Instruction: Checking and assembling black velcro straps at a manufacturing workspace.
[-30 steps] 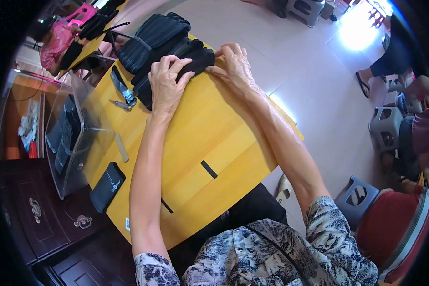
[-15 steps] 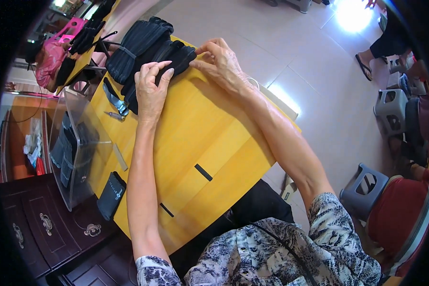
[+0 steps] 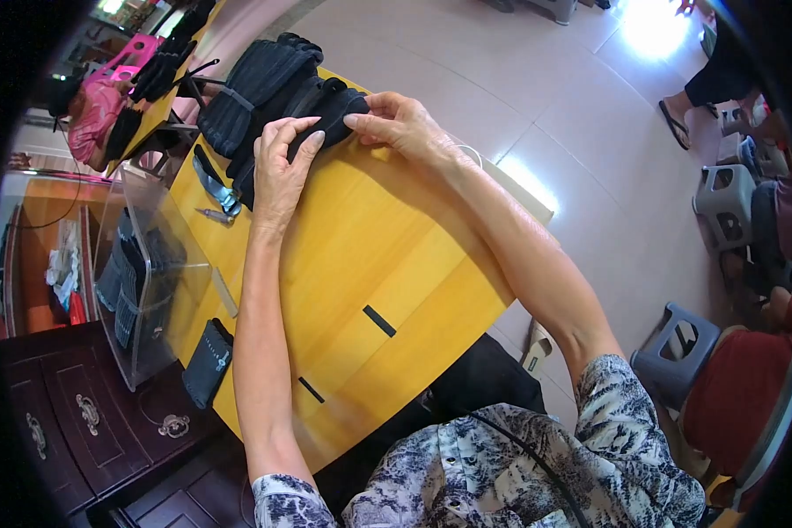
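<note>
A pile of black fabric pieces point(image 3: 264, 84) lies at the far end of a yellow wooden table point(image 3: 387, 264). My left hand point(image 3: 280, 172) rests flat on the near edge of one black piece point(image 3: 330, 110), fingers spread. My right hand point(image 3: 400, 123) pinches that same piece at its right corner with thumb and fingers. Both forearms stretch across the tabletop from the lower edge.
A clear plastic box point(image 3: 150, 273) holding dark items stands at the table's left edge, with a black pouch point(image 3: 208, 361) beside it. Scissors point(image 3: 216, 180) lie near the pile. Plastic stools point(image 3: 682, 352) and a seated person's legs point(image 3: 704, 79) are at the right. A dark wooden cabinet point(image 3: 70, 414) is lower left.
The view has shifted so the pile sits nearer the top. My right hand has moved from lying flat on the pile to pinching the black piece's right corner; my left hand stays on it.
</note>
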`<state>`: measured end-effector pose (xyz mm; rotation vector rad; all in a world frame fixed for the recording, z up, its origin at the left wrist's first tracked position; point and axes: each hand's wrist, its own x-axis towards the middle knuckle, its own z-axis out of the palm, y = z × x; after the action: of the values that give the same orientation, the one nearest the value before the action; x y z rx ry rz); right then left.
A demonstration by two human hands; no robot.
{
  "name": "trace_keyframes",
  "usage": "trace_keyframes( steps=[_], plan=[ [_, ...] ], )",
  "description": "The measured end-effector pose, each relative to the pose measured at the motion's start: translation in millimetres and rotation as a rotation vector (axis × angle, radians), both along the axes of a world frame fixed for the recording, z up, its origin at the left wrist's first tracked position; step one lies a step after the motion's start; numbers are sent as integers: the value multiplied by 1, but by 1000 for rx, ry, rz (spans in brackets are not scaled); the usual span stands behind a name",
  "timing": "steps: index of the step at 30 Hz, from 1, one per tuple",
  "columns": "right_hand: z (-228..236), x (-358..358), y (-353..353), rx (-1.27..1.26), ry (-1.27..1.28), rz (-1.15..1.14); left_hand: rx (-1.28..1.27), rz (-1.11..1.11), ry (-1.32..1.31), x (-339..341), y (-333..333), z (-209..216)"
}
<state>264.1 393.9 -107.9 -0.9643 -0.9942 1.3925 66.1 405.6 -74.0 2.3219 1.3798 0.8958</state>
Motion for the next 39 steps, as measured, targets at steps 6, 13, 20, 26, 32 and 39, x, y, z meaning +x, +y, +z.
trace_keyframes(
  steps=[6,13,20,26,32,39],
  plan=[
    [7,-4,-4,75,-294,-114,-51,-53,89,3,-4,8],
    [10,-3,-10,138,-333,-80,-189,-31,134,12,5,25],
    [12,-2,-8,59,-200,-22,-287,-131,53,1,20,17],
    [-1,-1,-1,46,-160,-75,-519,-102,-348,12,27,9],
    [11,-9,-13,2,-270,-37,-465,68,-300,4,39,2],
    [15,-6,-16,91,-319,-57,-20,-50,144,16,28,11]
  ],
)
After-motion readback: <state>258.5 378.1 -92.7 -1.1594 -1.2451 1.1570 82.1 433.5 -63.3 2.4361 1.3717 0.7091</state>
